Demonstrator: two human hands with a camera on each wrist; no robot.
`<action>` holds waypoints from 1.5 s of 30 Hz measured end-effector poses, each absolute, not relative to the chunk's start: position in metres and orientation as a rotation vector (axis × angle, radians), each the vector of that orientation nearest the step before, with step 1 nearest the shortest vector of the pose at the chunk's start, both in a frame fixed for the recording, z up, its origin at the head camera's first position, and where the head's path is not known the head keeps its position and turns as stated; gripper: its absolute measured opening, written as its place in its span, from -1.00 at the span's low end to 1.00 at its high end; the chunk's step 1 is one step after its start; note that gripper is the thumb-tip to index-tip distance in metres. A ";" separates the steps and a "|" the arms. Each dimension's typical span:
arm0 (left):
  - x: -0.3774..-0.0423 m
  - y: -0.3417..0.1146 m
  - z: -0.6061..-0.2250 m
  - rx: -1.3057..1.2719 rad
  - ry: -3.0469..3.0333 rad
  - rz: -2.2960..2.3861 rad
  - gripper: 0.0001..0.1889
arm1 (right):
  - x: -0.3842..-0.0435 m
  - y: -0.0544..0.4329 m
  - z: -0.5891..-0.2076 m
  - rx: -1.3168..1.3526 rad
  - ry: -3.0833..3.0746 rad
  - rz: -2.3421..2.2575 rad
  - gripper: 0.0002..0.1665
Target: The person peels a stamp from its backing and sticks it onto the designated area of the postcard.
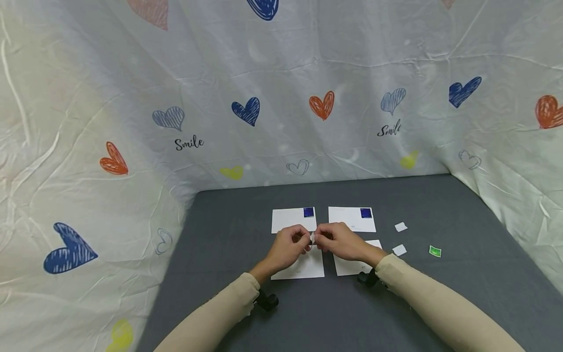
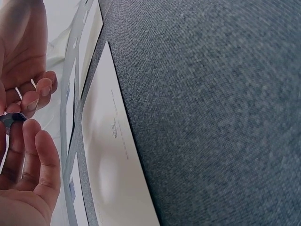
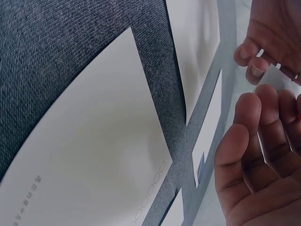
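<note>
A small postage stamp (image 1: 313, 238) with a perforated edge is held between both hands. My left hand (image 1: 287, 248) pinches it from the left, and my right hand (image 1: 342, 241) pinches it from the right. Its pale back (image 3: 278, 79) shows in the right wrist view; in the left wrist view a dark blue side (image 2: 13, 117) appears between the fingertips. Below the hands lies the front left white envelope (image 1: 303, 269), its upper edge partly covered by them. The front right envelope (image 1: 349, 266) is partly hidden under the right hand and wrist.
Behind the hands, a back left envelope (image 1: 286, 220) and a back right envelope (image 1: 347, 220) each bear a blue stamp at the top right corner. Two pale stamp-sized pieces (image 1: 400, 227) and a green stamp (image 1: 435, 251) lie rightward on the grey table (image 1: 343, 318). A heart-printed curtain (image 1: 281, 132) stands behind.
</note>
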State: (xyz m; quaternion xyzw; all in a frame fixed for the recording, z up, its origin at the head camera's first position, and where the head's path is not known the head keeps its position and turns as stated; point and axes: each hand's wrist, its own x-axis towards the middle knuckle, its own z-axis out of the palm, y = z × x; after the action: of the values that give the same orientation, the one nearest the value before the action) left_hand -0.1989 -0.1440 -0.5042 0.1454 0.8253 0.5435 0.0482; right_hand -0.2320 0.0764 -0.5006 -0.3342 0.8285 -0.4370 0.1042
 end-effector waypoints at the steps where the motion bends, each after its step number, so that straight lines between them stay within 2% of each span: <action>1: -0.199 -0.144 -0.504 0.441 2.516 1.658 -0.84 | -0.232 0.077 -0.501 -0.986 2.439 -1.293 -0.70; 28: -0.199 -0.145 -0.505 0.364 2.412 1.769 -0.82 | -0.230 0.085 -0.502 -0.955 2.461 -1.280 -0.75; 45: -0.200 -0.149 -0.505 0.293 2.366 1.846 -0.84 | -0.231 0.110 -0.498 -0.916 2.494 -1.262 -0.74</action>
State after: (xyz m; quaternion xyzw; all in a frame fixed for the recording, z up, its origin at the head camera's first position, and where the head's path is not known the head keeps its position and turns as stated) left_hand -0.1996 -0.1493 -0.5054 0.0968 0.7832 0.6110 0.0632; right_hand -0.2312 0.1096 -0.4977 -0.3099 0.8436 -0.4269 0.1002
